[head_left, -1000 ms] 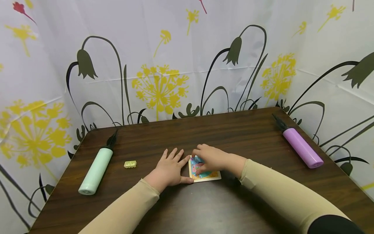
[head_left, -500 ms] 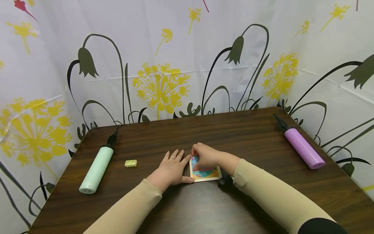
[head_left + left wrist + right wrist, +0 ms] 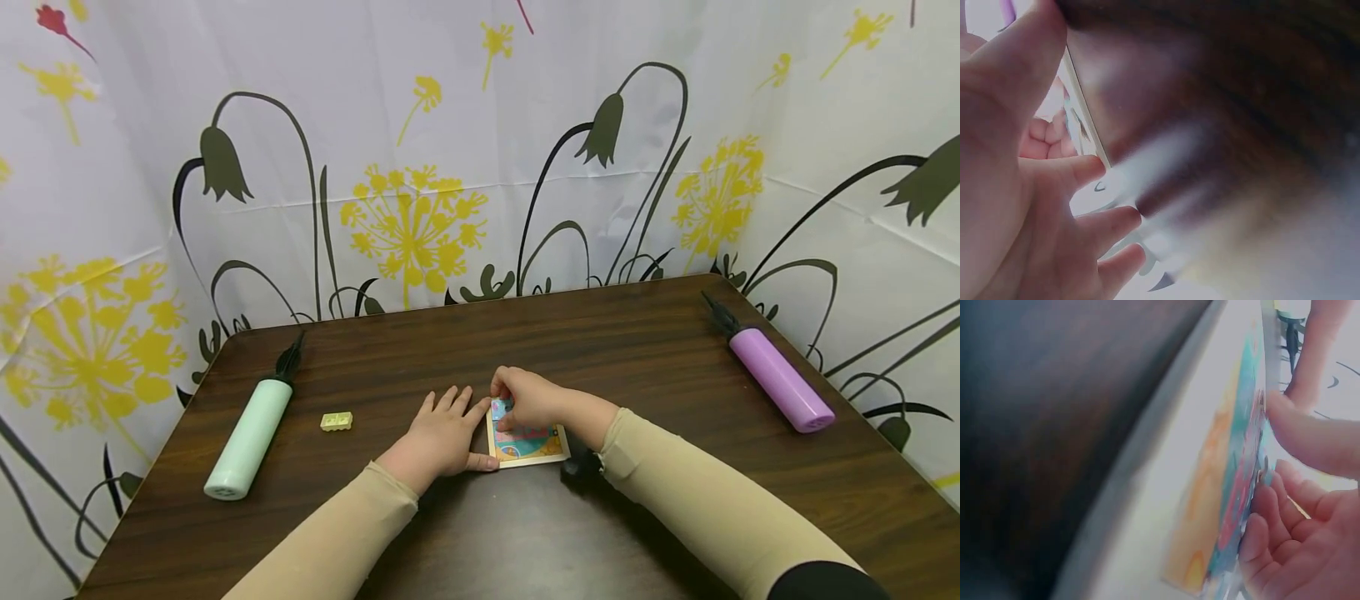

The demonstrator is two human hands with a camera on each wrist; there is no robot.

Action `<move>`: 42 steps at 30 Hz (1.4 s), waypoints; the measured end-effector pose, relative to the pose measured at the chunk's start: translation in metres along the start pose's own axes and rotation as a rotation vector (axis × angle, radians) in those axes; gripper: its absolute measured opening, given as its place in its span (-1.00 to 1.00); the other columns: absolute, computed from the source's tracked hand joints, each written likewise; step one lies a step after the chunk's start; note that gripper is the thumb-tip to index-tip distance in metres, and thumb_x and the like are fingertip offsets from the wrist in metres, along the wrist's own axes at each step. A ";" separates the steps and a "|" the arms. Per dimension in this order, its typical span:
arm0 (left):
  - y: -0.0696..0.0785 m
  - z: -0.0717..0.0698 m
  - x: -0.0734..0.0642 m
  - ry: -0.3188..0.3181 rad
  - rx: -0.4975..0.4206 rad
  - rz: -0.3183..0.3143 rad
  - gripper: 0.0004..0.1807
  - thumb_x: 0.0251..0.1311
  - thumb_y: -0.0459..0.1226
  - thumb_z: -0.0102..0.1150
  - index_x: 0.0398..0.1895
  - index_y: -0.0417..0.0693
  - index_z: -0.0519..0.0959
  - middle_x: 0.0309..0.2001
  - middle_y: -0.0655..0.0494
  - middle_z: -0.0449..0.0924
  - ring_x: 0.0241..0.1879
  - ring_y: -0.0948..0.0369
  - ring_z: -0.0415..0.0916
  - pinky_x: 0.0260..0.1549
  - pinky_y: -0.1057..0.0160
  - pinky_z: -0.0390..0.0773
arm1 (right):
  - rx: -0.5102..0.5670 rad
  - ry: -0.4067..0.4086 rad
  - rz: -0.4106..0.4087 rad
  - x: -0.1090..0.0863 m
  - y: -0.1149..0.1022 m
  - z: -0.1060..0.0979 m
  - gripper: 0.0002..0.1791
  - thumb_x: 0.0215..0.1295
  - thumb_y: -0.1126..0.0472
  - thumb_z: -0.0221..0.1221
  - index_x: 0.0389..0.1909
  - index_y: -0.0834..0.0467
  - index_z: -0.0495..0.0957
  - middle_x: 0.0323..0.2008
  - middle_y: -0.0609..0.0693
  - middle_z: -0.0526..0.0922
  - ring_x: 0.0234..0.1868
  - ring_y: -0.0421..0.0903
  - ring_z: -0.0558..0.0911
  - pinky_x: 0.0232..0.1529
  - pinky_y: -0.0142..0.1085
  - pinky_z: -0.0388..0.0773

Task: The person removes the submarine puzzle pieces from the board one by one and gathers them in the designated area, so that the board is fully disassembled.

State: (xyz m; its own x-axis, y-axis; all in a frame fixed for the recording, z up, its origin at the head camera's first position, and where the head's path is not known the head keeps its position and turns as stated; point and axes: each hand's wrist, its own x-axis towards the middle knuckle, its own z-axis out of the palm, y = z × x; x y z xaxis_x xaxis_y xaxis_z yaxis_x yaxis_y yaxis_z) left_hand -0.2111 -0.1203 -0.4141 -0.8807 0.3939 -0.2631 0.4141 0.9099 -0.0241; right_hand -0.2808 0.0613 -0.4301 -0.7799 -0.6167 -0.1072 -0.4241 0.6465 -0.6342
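Plainly, I had the left hand (image 3: 435, 442) spread against the left edge of the picture board (image 3: 531, 450); the right hand (image 3: 531, 400) was nearer, bent over it, pinching what I couldn't tell. It lay well inside the counter's (image 3: 615, 342) far edge.

1. Head view: head-worn, I observe, facing forward and down over the table (image 3: 420, 350) to the patterned curtain (image 3: 322, 50); farthest back of the three.
2. Left wrist view: very near, looking from the wrist of the left hand (image 3: 431, 446) toward its fingertips, tabletop tipped steeply.
3. Right wrist view: very near the right hand (image 3: 534, 402), skimming slantwise along the picture board (image 3: 528, 450).
4. Shared: head and right wrist views both contain the board's printed face.
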 end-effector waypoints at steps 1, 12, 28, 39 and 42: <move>0.000 -0.001 0.000 0.002 -0.001 0.000 0.08 0.04 0.44 0.07 0.56 0.09 0.14 0.52 -0.13 0.04 0.50 -0.10 -0.08 0.37 -0.21 -0.06 | 0.022 0.009 0.001 0.000 0.001 0.000 -0.66 0.15 0.25 0.44 -0.18 0.13 0.46 -0.25 -0.04 0.48 -0.24 -0.11 0.49 -0.17 -0.23 0.49; 0.001 -0.002 -0.002 -0.005 -0.013 -0.005 0.08 0.05 0.43 0.07 0.56 0.09 0.13 0.52 -0.14 0.04 0.49 -0.11 -0.08 0.36 -0.22 -0.05 | 0.260 0.065 -0.037 -0.001 0.006 -0.009 -0.93 0.33 0.33 0.27 -0.35 0.18 0.58 -0.48 -0.05 0.54 -0.46 -0.16 0.46 -0.42 -0.33 0.44; 0.004 -0.003 -0.003 -0.012 -0.031 -0.019 0.08 0.06 0.40 0.12 0.57 0.09 0.11 0.51 -0.14 0.04 0.49 -0.10 -0.04 0.37 -0.19 -0.02 | 0.210 0.191 0.271 -0.038 0.086 -0.077 -0.88 0.29 0.34 0.28 -0.42 0.27 0.58 -0.50 -0.01 0.56 -0.47 -0.12 0.49 -0.44 -0.31 0.46; 0.005 -0.005 -0.003 -0.018 -0.043 -0.017 0.07 0.07 0.39 0.12 0.57 0.07 0.11 0.52 -0.15 0.03 0.48 -0.12 -0.03 0.36 -0.20 -0.01 | 0.048 0.227 0.149 -0.038 0.058 -0.059 -0.85 0.19 0.30 0.38 -0.38 0.15 0.56 -0.49 -0.05 0.56 -0.46 -0.11 0.49 -0.41 -0.25 0.43; 0.005 -0.006 -0.003 -0.012 -0.052 -0.019 0.08 0.05 0.39 0.14 0.56 0.05 0.13 0.51 -0.16 0.05 0.47 -0.12 0.00 0.35 -0.20 0.01 | 0.046 0.121 0.076 -0.034 0.034 -0.047 -0.85 0.18 0.29 0.39 -0.29 0.14 0.60 -0.40 -0.03 0.57 -0.38 -0.09 0.51 -0.33 -0.22 0.47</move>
State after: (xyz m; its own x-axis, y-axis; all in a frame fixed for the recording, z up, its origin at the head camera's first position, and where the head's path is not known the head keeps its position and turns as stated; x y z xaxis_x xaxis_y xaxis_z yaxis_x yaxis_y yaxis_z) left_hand -0.2074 -0.1158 -0.4079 -0.8854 0.3747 -0.2750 0.3842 0.9230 0.0209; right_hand -0.2909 0.1256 -0.4122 -0.8596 -0.5068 -0.0649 -0.3428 0.6662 -0.6624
